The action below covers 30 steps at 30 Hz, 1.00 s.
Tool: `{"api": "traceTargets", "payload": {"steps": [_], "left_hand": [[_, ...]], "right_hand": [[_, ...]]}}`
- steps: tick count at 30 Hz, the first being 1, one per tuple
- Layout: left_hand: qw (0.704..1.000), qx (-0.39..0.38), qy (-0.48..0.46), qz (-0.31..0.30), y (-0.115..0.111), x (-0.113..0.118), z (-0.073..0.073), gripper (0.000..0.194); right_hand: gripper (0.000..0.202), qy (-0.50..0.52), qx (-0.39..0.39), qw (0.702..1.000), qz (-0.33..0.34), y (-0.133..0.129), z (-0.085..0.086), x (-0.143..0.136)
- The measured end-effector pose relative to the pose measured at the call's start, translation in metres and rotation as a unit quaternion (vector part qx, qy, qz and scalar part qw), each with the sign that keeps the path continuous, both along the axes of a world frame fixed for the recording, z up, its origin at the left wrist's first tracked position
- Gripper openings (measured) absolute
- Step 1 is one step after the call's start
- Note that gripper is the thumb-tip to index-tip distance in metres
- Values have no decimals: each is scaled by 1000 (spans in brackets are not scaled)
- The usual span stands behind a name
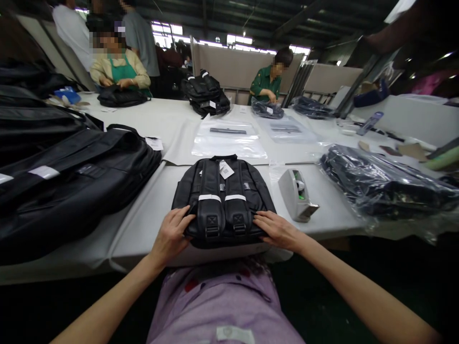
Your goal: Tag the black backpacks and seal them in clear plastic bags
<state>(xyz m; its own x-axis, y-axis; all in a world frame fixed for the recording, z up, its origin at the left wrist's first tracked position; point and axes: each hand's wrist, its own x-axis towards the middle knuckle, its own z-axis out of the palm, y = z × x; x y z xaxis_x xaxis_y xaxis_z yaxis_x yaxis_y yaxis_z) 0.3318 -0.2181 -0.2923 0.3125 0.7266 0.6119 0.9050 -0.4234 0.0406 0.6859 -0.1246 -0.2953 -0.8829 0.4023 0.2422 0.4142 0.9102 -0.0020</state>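
Note:
A black backpack (211, 186) lies on the table in front of me, straps facing up. White bands wrap both shoulder straps, and a white hang tag (226, 170) rests near its top. At the lower left edge my left hand (174, 234) grips the bag, fingers on top and thumb lower down. My right hand (278, 231) holds the lower right edge in the same way. The undersides of the grips are hidden. A grey tape dispenser (297, 196) stands just beyond my right hand.
Large black backpacks (75, 177) are piled on the left. Clear plastic bags (229, 137) lie behind the backpack. A plastic-wrapped black bag (387, 184) sits at right. Across the table, co-workers in a green apron (123, 71) and a green shirt (263, 82) handle bags near a backpack stack (206, 93).

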Motion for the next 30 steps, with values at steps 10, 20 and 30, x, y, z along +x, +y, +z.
{"api": "traceTargets", "payload": {"steps": [10, 20, 30], "left_hand": [[961, -172, 32, -213, -13, 116, -30, 42], [942, -297, 22, -154, 18, 153, -55, 62], [982, -172, -41, -67, -40, 11, 3, 52]], "right_hand": [[32, 28, 0, 1000, 1, 3, 11, -1], [36, 105, 102, 989, -33, 0, -37, -5], [78, 76, -70, 992, -74, -33, 22, -7]]}}
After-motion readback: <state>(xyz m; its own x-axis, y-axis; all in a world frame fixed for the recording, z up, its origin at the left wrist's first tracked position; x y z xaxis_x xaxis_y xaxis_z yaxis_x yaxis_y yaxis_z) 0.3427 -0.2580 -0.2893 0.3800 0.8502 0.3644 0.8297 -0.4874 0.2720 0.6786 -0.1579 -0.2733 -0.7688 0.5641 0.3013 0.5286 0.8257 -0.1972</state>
